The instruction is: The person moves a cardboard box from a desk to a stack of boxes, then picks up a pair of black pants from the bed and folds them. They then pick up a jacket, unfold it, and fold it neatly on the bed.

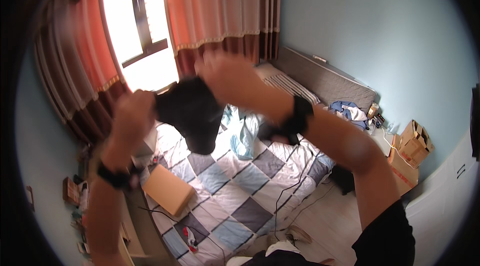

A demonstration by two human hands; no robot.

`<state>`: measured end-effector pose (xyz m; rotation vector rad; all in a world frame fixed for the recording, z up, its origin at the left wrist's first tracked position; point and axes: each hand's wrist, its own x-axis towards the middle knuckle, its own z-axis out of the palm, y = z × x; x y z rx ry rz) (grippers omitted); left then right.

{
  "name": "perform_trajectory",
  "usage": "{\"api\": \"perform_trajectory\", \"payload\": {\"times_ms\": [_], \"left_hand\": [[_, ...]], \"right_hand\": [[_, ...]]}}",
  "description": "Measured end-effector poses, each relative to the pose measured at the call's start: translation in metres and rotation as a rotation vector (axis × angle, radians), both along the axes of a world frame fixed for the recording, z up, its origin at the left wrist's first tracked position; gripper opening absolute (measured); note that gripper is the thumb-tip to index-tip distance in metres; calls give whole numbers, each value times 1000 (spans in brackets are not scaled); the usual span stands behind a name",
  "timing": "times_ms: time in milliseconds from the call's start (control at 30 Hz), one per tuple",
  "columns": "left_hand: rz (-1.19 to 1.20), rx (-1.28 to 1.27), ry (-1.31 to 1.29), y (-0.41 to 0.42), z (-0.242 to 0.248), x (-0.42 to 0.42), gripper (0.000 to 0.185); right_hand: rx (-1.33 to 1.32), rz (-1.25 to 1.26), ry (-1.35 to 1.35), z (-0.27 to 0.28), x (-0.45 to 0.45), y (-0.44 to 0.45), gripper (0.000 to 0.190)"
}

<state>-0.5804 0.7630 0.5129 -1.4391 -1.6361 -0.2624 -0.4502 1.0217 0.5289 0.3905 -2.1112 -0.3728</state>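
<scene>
A piece of black cloth (193, 116), perhaps a garment, hangs in the air between my hands, above the bed. My left hand (133, 114) grips its left edge. Higher up, its upper right corner is in the grasp of my right hand (227, 74). Both hands are blurred, and their fingertips are hard to make out. Each wrist wears a black strap. Below the cloth spreads a checked bedcover (240, 187) in white, grey and light blue. A light blue crumpled cloth or bag (242, 138) lies on it.
A closed cardboard box (168, 189) sits at the bed's left side, with a red and white item (190, 239) nearer me. Black cables (279, 202) cross the bedcover. An opened carton (414, 142) stands at right by the wall. Curtains (221, 7) flank the bright window (123, 14).
</scene>
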Motion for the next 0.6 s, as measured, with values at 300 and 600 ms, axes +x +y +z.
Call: {"api": "perform_trajectory", "payload": {"times_ms": [300,600], "left_hand": [[-145,-648,-910,-61,-446,200,7],[105,-620,-1610,-63,-590,313,13]], "right_hand": [[-310,-46,-1337,-466,190,-80,11],[-993,-24,-1770,-640,271,-68,32]]}}
